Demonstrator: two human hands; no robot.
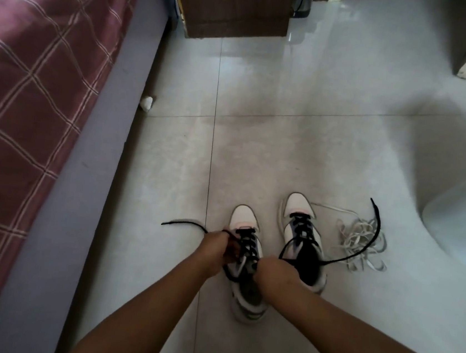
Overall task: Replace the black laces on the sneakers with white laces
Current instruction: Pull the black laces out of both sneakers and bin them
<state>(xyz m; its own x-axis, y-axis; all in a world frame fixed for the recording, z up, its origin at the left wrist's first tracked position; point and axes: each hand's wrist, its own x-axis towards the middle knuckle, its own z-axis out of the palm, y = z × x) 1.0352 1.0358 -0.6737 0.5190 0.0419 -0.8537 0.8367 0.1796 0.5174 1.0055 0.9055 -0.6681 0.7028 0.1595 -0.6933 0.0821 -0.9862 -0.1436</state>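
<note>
Head view: a person bends over two sneakers on a pale tiled floor (pixel 306 112), both bare arms reaching down from the lower edge of the frame.
Left sneaker (pixel 243 253): white with grey panels, toe pointing up the frame, low and just left of centre; black lace (pixel 249 243) crossed through its eyelets.
Left hand (pixel 215 247): at the sneaker's left side, fingers curled round one end of the black lace; the free tip of that lace runs out to the left, lifted off the tiles.
Right hand (pixel 272 270): at the rear of the same sneaker, knuckles toward the camera; fingers hidden behind the hand, so whether they grip anything cannot be told.
Right sneaker (pixel 301 230): just beside the first, slightly higher in the frame, standing on the floor, laced in black; one loose lace end (pixel 363 249) trails right and up across the tiles.
White laces (pixel 360 243): a loose tangled heap on the floor at the right of the right sneaker, the black lace end lying over it.
Bed (pixel 32 95): left of the frame, maroon checked cover above a grey side.
Wooden cabinet (pixel 234 5): top centre, standing on the floor.
White scrap (pixel 146 103): small, on the floor against the bed's side.
</note>
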